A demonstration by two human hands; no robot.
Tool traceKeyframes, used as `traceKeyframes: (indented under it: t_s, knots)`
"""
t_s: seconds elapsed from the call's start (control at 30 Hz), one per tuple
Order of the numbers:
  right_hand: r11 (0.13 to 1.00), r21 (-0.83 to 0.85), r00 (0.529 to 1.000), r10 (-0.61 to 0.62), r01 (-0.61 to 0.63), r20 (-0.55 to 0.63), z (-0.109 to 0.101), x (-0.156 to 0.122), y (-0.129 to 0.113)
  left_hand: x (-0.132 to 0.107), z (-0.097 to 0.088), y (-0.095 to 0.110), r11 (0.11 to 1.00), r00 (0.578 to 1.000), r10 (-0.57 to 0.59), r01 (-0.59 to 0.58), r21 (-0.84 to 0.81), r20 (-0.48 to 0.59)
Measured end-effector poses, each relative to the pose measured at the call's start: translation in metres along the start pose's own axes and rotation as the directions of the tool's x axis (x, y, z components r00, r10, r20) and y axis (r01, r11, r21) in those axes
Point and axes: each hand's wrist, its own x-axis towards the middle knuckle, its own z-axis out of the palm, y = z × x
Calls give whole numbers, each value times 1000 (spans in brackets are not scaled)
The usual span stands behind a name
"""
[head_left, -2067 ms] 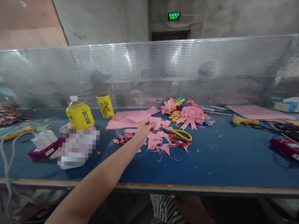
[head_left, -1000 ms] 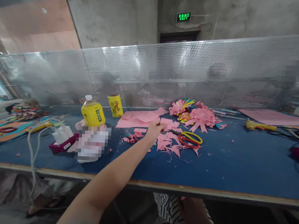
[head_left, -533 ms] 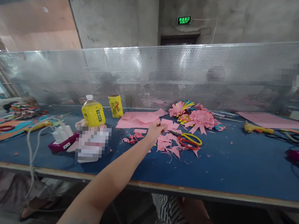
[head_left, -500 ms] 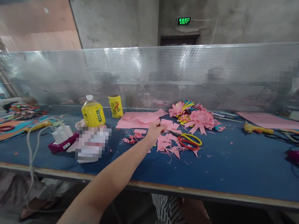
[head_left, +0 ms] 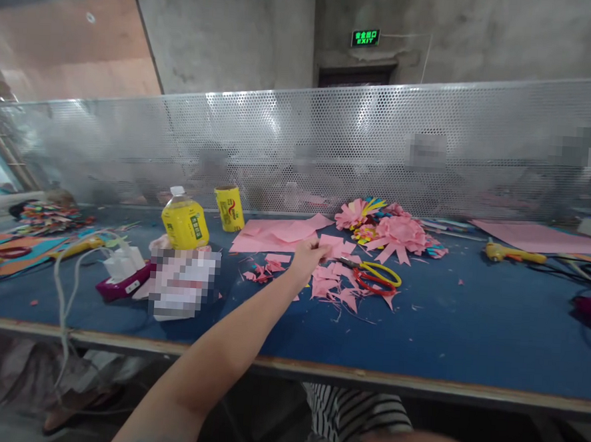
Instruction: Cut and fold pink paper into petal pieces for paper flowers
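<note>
- Pinching a small pink paper square (head_left: 336, 245) at frame centre: the bare left hand (head_left: 308, 258), closed on its edge.
- Lying just right: metal scissors (head_left: 357, 266) with yellow and red handles.

pink paper piece (head_left: 333, 244): thin, squarish, pinched at left, midway between surface (head_left: 449, 324) far and near edges | scissors (head_left: 361, 268): yellow and red handle loops toward right edge, blades toward left edge, tips hard to make out | pink scraps (head_left: 324, 284): loose, ragged, nearer front edge
</note>
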Motion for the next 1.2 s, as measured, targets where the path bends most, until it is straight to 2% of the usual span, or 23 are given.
traceKeyframes:
  t_s: [0.03,0.07,0.1,0.13,0.17,0.2,0.27,0.3,0.33,0.37,0.4,0.43,0.53,0.63,0.73,0.83,1.0,1.2]
  knots:
    - [999,20,997,-29,28,66,4,-2,-23,0,-1,0,1000,1000,0,0,13,-3]
    - [977,-140,987,-152,158,51,8,-1,-49,0,-1,0,1000,1000,7,-7,23,1]
    - [867,-370,934,-356,335,12,11,2,-76,-1,-2,0,999,1000,15,-16,28,8]
    - [692,-540,823,-568,478,1,13,8,-103,-1,-2,-1,999,1000,21,-22,28,15]
    - [484,-679,669,-743,552,15,14,16,-128,-2,-2,-1,999,999,26,-27,25,22]
    - [251,-791,451,-892,557,34,12,26,-148,-2,-2,-1,999,999,29,-29,22,28]
    - [186,-815,334,-942,548,10,2,49,-174,-2,-1,-2,999,999,29,-30,24,29]
    - [156,-818,241,-970,554,-21,-6,59,-179,-2,-1,-2,999,999,32,-33,29,28]
    - [183,-795,221,-973,579,-63,-13,68,-180,-2,-1,-3,999,999,38,-39,35,30]
    - [260,-751,296,-951,607,-91,-21,75,-179,-2,0,-3,998,999,42,-43,46,35]
    - [324,-694,350,-930,643,-110,-26,79,-177,-2,0,-3,997,998,43,-46,59,39]
    - [360,-644,379,-918,675,-116,-30,81,-174,-3,0,-4,996,998,45,-48,76,46]
    - [430,-560,432,-891,709,-137,-29,77,-171,-5,1,-3,990,996,47,-56,126,72]
    - [485,-556,482,-861,675,-165,-20,69,-173,-8,3,-1,987,995,39,-53,152,91]
    - [515,-522,498,-847,680,-187,-17,67,-174,-11,5,2,988,996,4,-18,152,91]
    - [515,-488,507,-847,705,-161,-21,71,-173,-13,7,4,991,996,-2,-10,136,86]
    - [450,-549,482,-871,704,-95,-23,72,-173,-17,9,6,996,998,-18,12,90,64]
    - [418,-621,452,-885,663,-113,-18,66,-175,-17,9,9,997,995,-73,74,-12,69]
